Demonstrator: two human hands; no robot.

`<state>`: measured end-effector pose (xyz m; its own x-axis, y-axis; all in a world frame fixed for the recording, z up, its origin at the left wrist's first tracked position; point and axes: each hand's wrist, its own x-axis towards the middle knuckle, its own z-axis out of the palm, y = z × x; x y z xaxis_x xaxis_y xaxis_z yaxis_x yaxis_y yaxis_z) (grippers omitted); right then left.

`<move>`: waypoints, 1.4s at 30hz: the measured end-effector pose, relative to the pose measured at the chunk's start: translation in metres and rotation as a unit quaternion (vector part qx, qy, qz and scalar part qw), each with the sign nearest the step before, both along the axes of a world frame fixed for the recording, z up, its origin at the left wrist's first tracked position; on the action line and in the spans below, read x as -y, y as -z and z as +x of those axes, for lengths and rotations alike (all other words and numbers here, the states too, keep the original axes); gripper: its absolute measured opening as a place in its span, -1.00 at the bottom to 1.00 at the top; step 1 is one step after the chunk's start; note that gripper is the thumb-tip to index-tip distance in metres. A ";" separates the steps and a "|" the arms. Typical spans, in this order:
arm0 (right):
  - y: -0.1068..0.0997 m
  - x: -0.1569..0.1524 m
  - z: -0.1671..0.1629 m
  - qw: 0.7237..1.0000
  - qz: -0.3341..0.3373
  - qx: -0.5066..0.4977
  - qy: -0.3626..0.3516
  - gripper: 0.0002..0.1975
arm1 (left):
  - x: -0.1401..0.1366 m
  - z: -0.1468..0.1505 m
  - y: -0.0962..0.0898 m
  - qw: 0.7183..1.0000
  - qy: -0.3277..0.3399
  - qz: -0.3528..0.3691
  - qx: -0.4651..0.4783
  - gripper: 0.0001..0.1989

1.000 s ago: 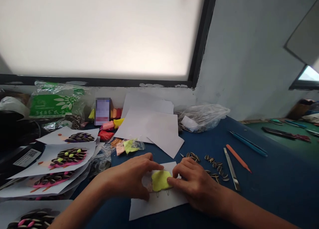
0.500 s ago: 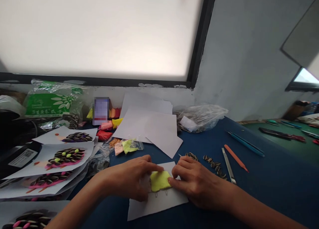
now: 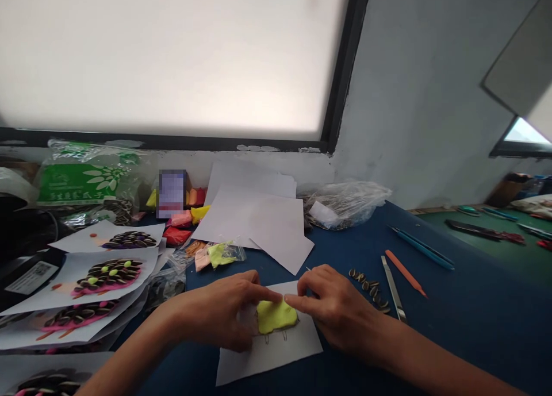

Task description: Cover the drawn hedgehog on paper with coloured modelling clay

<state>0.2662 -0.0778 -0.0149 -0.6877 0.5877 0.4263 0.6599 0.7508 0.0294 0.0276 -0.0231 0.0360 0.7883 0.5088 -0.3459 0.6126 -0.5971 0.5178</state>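
Note:
A flat piece of yellow-green modelling clay [image 3: 276,317] lies on a small sheet of white paper [image 3: 267,367], over a pencil drawing with two little legs showing below it. My left hand [image 3: 235,310] is on the left side of the sheet, index finger stretched to the clay's top edge, thumb apart and lower down. From the right, my right hand [image 3: 330,304] points its index finger at the same top edge, the fingertips nearly meeting; its other fingers curl under. A thin pale tip shows just above my right hand, too small to name.
Sunflower seeds [image 3: 368,289], a metal blade-like tool [image 3: 393,289], an orange tool [image 3: 406,274] and blue tweezers [image 3: 422,246] lie to the right. Seed-and-clay hedgehog pictures [image 3: 107,275] are stacked left. Behind are white sheets [image 3: 254,212], clay packets [image 3: 222,253] and a bag of seeds [image 3: 345,203].
My right index finger has moved from the clay's right edge up to its top edge, near the left fingertip. The left hand stays nearly where it was. The view has shifted slightly.

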 end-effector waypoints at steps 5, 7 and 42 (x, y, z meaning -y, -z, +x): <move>0.000 0.004 -0.006 0.998 -0.013 0.056 0.007 -0.72 | 0.000 -0.001 0.002 1.000 0.002 0.004 0.015 -0.43; -0.001 0.005 -0.007 0.997 -0.015 0.074 0.017 -0.76 | 0.000 -0.001 0.003 1.000 0.004 0.007 0.017 -0.43; -0.020 0.006 -0.001 0.988 -0.063 0.130 -0.048 -0.60 | 0.000 -0.001 0.003 1.000 0.005 0.009 0.018 -0.41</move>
